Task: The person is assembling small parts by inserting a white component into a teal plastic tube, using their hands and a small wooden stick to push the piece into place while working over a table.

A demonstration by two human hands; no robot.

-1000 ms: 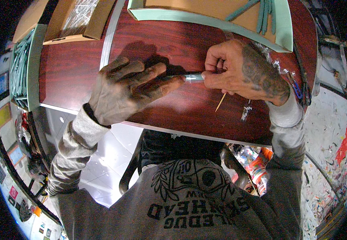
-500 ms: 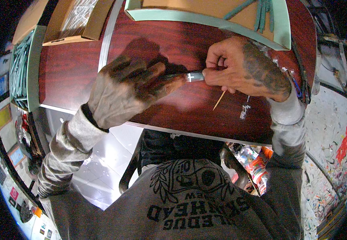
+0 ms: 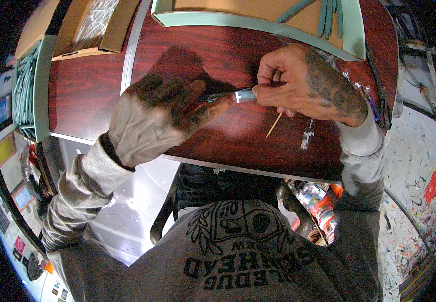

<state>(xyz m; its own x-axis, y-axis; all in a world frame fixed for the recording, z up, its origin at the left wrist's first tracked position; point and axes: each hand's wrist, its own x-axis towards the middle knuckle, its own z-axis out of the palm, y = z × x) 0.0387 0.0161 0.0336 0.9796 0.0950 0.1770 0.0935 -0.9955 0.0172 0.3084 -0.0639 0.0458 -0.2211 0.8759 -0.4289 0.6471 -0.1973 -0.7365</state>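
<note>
Over the dark red tabletop, a teal strip (image 3: 246, 95) with a white mark on it spans the gap between my two hands. My left hand (image 3: 150, 113) is closed on its left end, the thumb and fingers pinching it; part of the strip is hidden there. My right hand (image 3: 298, 88) pinches the other end between thumb and forefinger. A thin pointed wooden stick (image 3: 273, 127) juts downward from under the right hand's lower fingers, which appear to hold it.
A pale green-edged box (image 3: 258, 28) with several teal strips stands at the far side. At far left are another green-edged box (image 3: 42, 121) full of strips and a cardboard box (image 3: 84, 52) of thin clear pieces. White scraps (image 3: 306, 141) and a black cable (image 3: 377, 75) lie at right.
Both hands keep nearly the same hold on the strip. The left hand has shifted very slightly, and the whole view has moved a little.
</note>
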